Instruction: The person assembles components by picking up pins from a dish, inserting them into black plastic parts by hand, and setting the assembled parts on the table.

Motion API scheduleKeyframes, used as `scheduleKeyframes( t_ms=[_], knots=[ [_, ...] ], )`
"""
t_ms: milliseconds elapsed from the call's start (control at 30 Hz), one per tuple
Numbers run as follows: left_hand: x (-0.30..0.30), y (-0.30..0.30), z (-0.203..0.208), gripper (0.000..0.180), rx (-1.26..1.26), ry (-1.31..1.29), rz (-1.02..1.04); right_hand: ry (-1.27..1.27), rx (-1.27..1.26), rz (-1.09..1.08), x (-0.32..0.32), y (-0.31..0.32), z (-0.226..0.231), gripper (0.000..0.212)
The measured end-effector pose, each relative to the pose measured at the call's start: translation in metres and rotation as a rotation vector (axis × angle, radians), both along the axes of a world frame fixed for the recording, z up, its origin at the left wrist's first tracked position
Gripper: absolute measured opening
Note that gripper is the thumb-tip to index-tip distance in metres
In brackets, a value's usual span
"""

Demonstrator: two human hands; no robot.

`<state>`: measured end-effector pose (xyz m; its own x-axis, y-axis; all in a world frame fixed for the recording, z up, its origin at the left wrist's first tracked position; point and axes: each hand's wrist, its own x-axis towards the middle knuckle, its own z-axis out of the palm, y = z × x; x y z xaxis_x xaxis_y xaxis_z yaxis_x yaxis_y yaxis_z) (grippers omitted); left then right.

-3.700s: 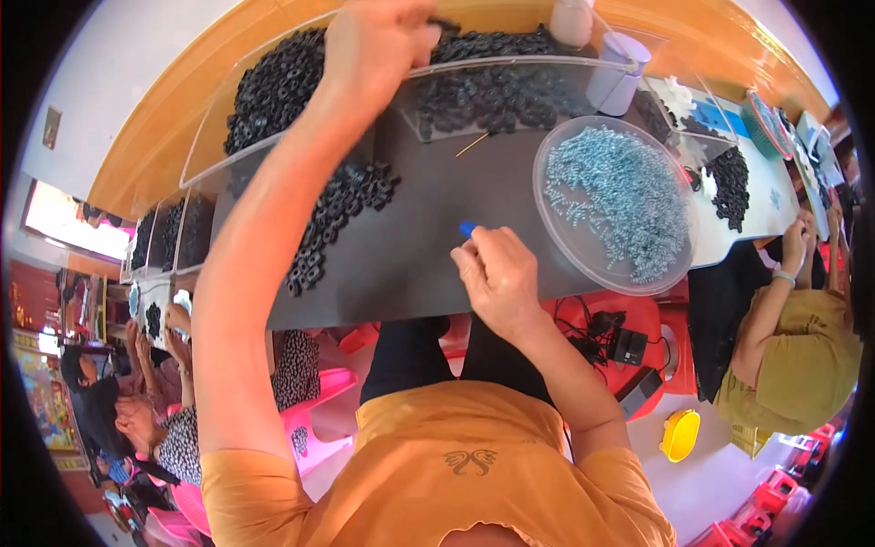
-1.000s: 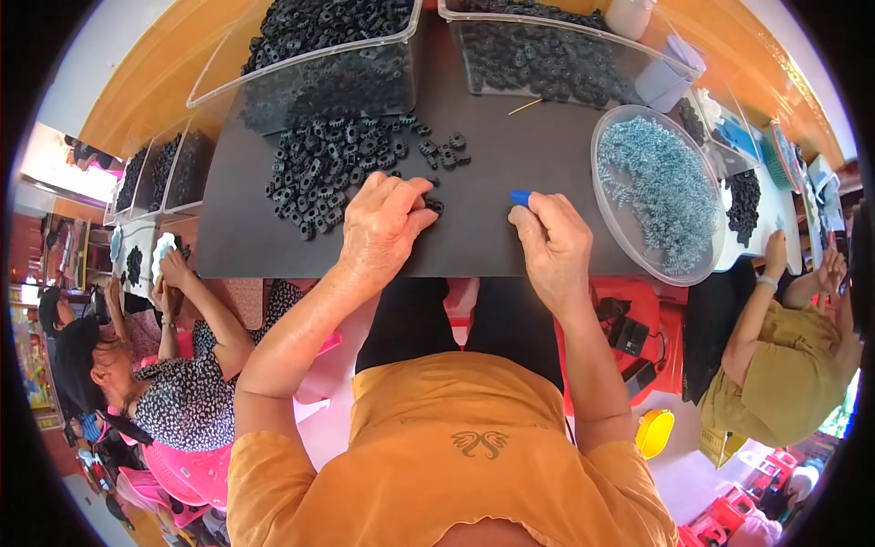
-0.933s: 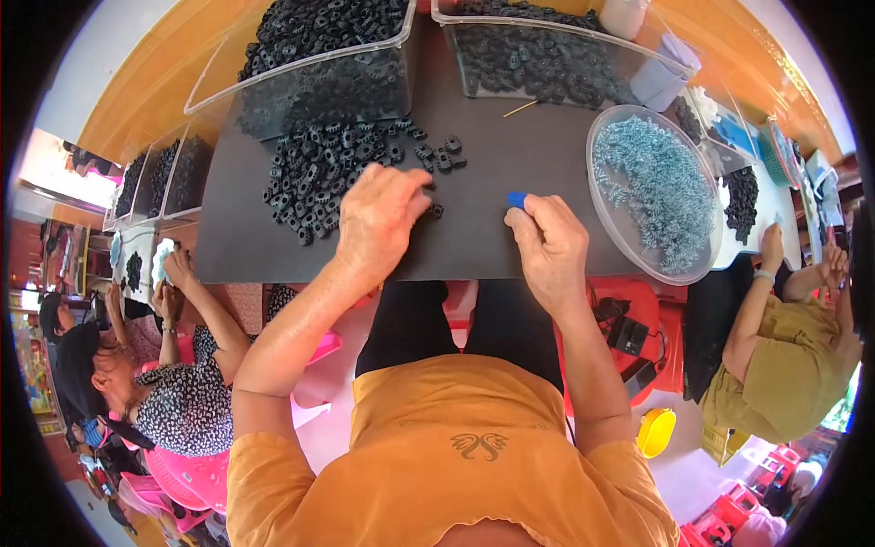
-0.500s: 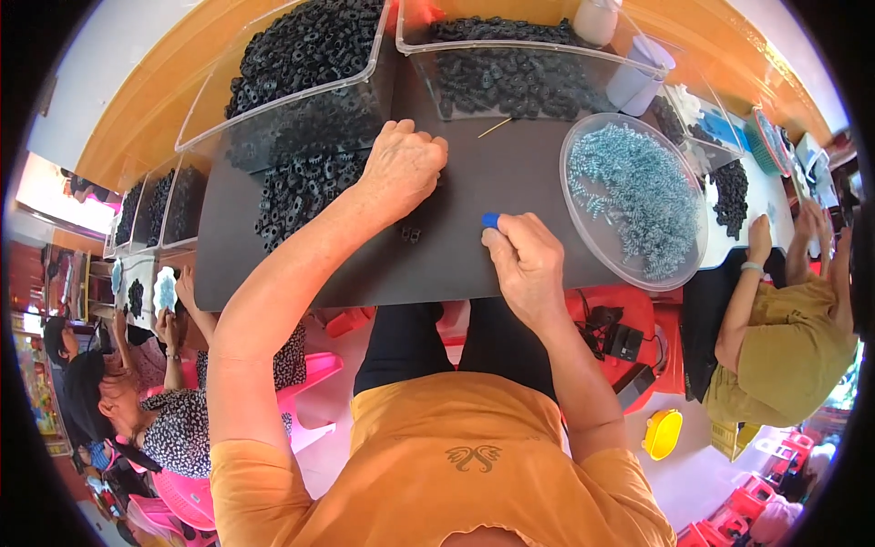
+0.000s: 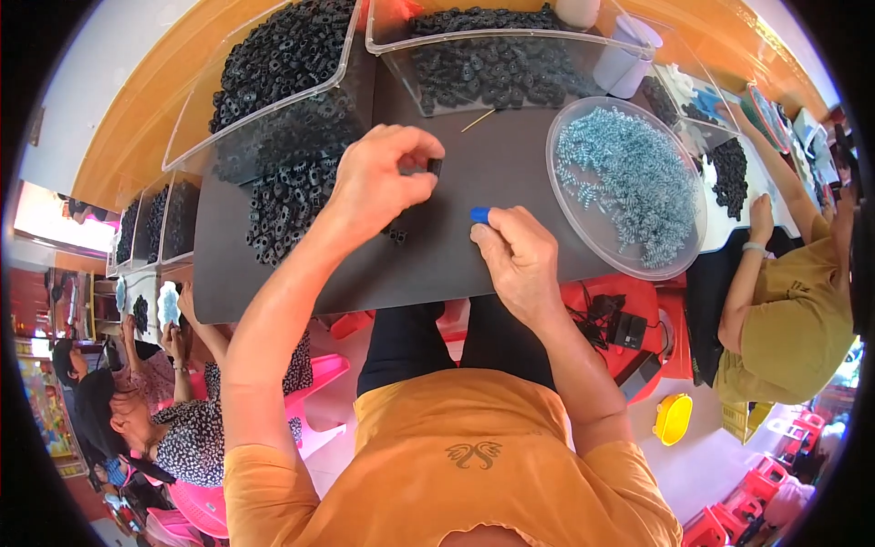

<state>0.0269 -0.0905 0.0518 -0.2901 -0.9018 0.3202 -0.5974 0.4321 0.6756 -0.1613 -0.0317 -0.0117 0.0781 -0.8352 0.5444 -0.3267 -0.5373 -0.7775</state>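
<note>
My left hand (image 5: 385, 173) is raised over the dark tabletop (image 5: 456, 196), pinching a small black plastic part (image 5: 435, 166) between thumb and fingertips. Under and beside that wrist lies a heap of black plastic parts (image 5: 290, 208), and one loose black part (image 5: 397, 236) sits just past its edge. My right hand (image 5: 521, 260) hovers near the table's front edge with its fingers closed. A blue finger cover (image 5: 479, 215) caps its index finger, which meets the thumb; whatever is pinched there is too small to make out. Right of it, a round clear tray (image 5: 554, 196) holds many pale blue-green springs (image 5: 629, 178).
Two clear bins (image 5: 351, 68) of black parts stand along the back. A thin stick (image 5: 477, 120) lies before the right-hand bin, near a whitish cup (image 5: 627, 56). Co-workers sit left and right, a forearm (image 5: 775, 146) reaching across the right-hand table. A red stool (image 5: 611, 314) holds cables.
My left hand has turned and opened to view, now showing a black part in its fingertips. The right hand stays nearly in place. The whole view has shifted slightly.
</note>
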Motion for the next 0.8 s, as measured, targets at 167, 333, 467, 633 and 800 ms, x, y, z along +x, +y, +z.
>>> scheduleKeyframes(
  t_ms=[167,333,467,633,800],
  knots=[
    [-0.003,0.041,-0.004,0.031,0.551,0.736,-0.020,-0.409,0.383,0.091,-0.007,0.003,-0.001,0.020],
    [-0.009,0.060,-0.016,0.027,0.598,0.856,-0.027,-0.479,0.275,0.178,0.013,0.013,0.003,0.027],
    [-0.018,0.069,-0.022,0.030,0.540,0.917,0.000,-0.390,0.109,0.118,0.020,0.016,0.007,0.028],
    [-0.028,0.085,-0.027,0.023,0.334,0.745,0.093,-0.189,-0.123,0.008,0.020,0.014,0.004,0.027],
    [-0.036,0.089,-0.026,0.021,-0.021,0.423,0.141,0.018,-0.218,-0.077,0.020,0.013,0.003,0.021]
  ],
)
